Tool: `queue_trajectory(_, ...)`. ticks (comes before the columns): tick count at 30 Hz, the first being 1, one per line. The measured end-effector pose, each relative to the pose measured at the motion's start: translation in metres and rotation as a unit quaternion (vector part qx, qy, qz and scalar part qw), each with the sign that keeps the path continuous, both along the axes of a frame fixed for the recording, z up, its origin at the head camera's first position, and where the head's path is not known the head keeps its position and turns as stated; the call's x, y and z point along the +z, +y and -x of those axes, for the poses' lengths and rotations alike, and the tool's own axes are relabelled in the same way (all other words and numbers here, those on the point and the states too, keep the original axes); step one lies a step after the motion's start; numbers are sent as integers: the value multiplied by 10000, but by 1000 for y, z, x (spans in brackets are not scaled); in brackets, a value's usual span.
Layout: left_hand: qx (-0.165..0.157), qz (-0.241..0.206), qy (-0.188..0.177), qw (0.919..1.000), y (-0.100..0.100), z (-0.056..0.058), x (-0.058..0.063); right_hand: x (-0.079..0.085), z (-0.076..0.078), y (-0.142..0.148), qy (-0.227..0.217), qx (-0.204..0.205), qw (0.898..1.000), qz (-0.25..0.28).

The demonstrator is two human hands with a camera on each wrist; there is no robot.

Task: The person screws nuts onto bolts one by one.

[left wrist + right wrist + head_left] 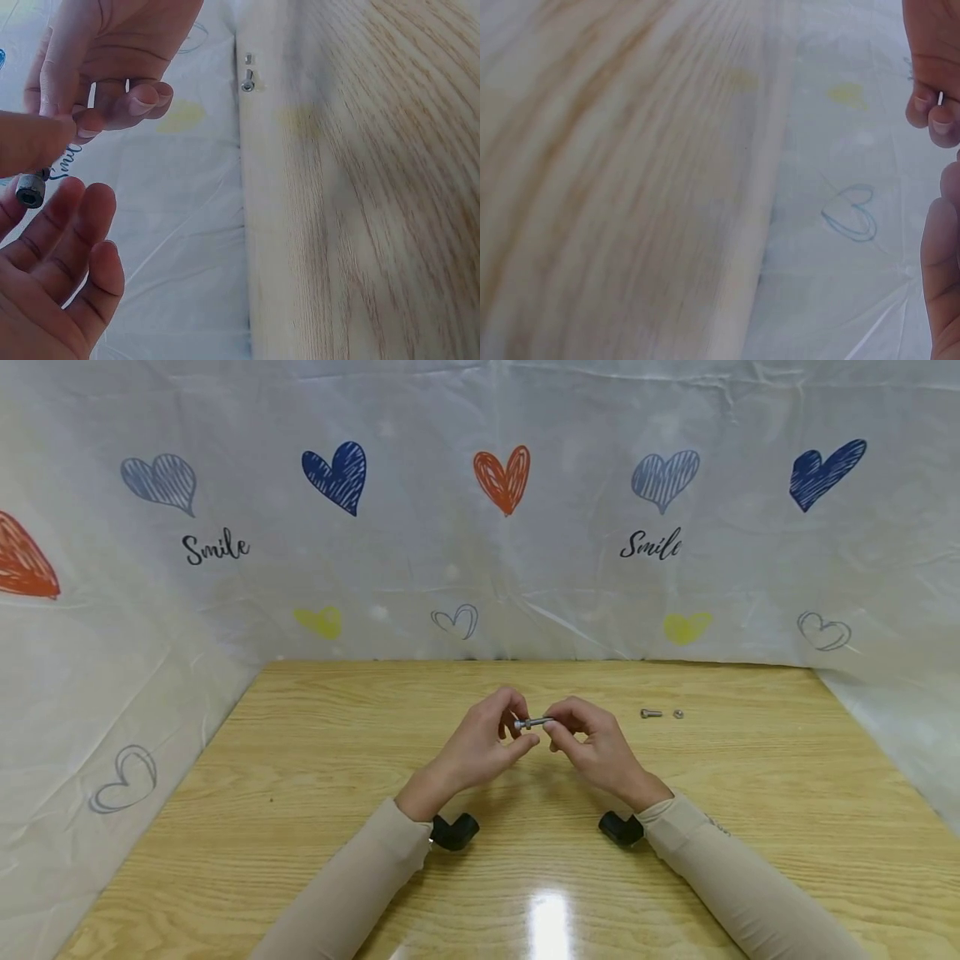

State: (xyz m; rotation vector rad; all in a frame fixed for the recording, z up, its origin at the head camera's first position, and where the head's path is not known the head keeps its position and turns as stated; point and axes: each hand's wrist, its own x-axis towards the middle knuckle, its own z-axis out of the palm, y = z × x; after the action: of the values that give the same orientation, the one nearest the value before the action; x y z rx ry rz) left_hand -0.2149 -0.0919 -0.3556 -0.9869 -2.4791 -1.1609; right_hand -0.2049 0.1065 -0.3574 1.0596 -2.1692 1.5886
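Observation:
A metal bolt (538, 722) is held roughly level between the two hands, with a nut (528, 724) on its shank close to the head. My right hand (596, 747) pinches the threaded end between thumb and fingertips. Around the head end, my left hand (483, 743) has loosely bent fingers, its thumb standing a little apart below the bolt. The left wrist view shows the socket bolt head (30, 193) between the left thumb and the relaxed fingers (94, 214). Only the edges of both hands appear in the right wrist view, where the bolt is hidden.
On the wooden table (300, 760), right of the hands, lie a second bolt (651, 714) and a loose nut (678, 714). A white sheet (420, 552) printed with hearts stands behind and at the sides. Black wrist mounts (455, 832) stick out beneath both sleeves.

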Motion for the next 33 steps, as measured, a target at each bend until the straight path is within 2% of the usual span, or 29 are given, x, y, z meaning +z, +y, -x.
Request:
queue_trajectory(11, 1, 74, 58, 10000, -1, -1, 1, 1, 0, 0, -8, -56, 10000, 9)
queue_trajectory(24, 73, 163, -208, 9996, -1, -1, -1, 2, -1, 0, 108, -38, 9999, 47)
queue_trajectory(29, 106, 35, -329, 9994, -1, -1, -1, 2, 0, 0, 106, -27, 9999, 40)
queue_trajectory(33, 42, -13, -200, 9998, -1, 0, -1, 1, 0, 0, 73, -22, 10000, 61)
